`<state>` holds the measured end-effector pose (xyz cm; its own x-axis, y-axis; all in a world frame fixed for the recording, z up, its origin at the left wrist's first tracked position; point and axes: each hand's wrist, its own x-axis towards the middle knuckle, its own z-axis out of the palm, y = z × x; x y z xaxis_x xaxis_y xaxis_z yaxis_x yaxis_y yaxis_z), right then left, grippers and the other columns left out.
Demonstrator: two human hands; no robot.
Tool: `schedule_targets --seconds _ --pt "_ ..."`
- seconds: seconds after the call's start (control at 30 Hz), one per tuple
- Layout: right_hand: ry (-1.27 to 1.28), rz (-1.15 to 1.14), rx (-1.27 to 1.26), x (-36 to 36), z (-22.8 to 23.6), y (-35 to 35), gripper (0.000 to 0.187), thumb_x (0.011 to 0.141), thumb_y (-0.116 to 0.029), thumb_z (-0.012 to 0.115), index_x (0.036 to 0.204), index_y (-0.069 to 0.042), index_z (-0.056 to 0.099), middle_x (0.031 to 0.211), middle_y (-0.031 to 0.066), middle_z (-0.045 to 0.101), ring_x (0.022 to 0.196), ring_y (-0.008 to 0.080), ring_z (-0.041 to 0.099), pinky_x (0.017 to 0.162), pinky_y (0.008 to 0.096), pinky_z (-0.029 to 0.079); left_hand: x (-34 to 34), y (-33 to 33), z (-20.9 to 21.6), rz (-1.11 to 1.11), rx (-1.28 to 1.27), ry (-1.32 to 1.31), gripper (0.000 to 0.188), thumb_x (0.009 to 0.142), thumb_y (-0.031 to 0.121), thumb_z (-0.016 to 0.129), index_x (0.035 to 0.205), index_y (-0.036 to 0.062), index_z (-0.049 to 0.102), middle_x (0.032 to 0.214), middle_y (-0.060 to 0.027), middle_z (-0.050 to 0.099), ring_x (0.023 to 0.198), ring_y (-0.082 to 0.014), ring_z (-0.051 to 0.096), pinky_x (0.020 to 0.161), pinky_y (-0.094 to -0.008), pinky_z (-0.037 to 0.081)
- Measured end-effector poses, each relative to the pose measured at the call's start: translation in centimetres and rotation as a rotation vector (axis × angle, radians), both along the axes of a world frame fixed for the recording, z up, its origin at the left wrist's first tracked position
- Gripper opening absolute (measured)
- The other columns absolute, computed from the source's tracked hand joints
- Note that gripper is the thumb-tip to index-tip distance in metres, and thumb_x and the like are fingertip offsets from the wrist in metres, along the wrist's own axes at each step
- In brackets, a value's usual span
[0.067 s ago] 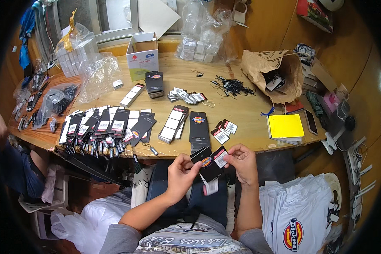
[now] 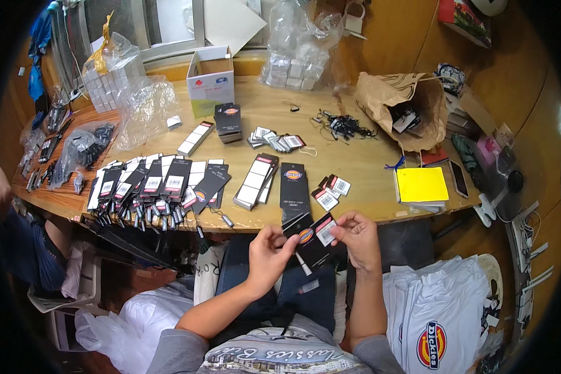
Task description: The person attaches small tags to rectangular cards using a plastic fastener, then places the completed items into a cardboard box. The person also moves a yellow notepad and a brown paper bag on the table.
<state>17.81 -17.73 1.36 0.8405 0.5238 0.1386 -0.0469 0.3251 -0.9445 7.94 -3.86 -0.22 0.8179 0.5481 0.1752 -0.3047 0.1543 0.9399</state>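
- At the far left of the wooden table, a crumpled grey plastic bag is set down.
- Along the near edge, a spread of black tags with white labels is laid in overlapping rows, and dark cords are hung over the edge.
- Further back, an open white carton is stood upright.
- Just left of centre, a stack of label strips is laid at a slant.
- Over the lap, the left hand is held with thumb and fingers pinched together on black hang tags, which are held tilted just off the table's near edge.
- Behind them, a stack of black cards is placed on the table.
- By the right hand, a small white-faced tag is clamped between thumb and fingers; the black tags are partly covered by it, but whether they are touched cannot be told.
- Beneath the tags, a small piece is too blurred to be identified.
- Beyond, loose small tags and a tangle of black cords are scattered.
- At the right, a brown paper bag is tipped open, with a yellow pad and a phone laid nearer.
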Motion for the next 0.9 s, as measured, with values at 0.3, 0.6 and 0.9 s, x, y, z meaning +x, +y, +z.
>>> schedule_targets --seconds 0.3,0.6,0.9 --pt "-0.114 0.375 -0.514 -3.9 -17.1 -2.8 0.010 0.069 0.002 0.060 0.076 -0.002 0.053 0.075 0.0012 0.053 0.069 0.0075 0.049 0.061 0.0195 0.040 -4.5 4.6 1.9 0.114 0.127 0.149 0.021 0.073 0.001 0.060 0.071 0.0059 0.040 0.059 0.0068 0.036 0.052 0.0005 0.031 0.044 -0.0151 0.023" --pt "-0.461 0.390 -0.846 -4.8 -15.6 1.6 0.031 0.064 -0.003 0.059 0.094 -0.007 0.053 0.080 0.0154 0.057 0.077 0.0324 0.054 0.066 0.0374 0.042 -6.4 5.1 1.8 0.098 0.059 0.121 0.020 0.072 -0.001 0.060 0.074 0.0050 0.041 0.066 0.0033 0.046 0.054 0.0009 0.037 0.046 -0.0136 0.028" --pt "-0.656 0.418 -1.120 -5.3 -15.4 4.7 0.032 0.061 -0.014 0.063 0.089 -0.005 0.051 0.070 0.0175 0.057 0.072 0.0353 0.055 0.063 0.0428 0.043 -7.6 6.0 1.6 0.131 -0.017 0.118 0.022 0.071 -0.003 0.060 0.075 0.0057 0.040 0.063 0.0050 0.042 0.052 0.0012 0.034 0.045 -0.0141 0.025"
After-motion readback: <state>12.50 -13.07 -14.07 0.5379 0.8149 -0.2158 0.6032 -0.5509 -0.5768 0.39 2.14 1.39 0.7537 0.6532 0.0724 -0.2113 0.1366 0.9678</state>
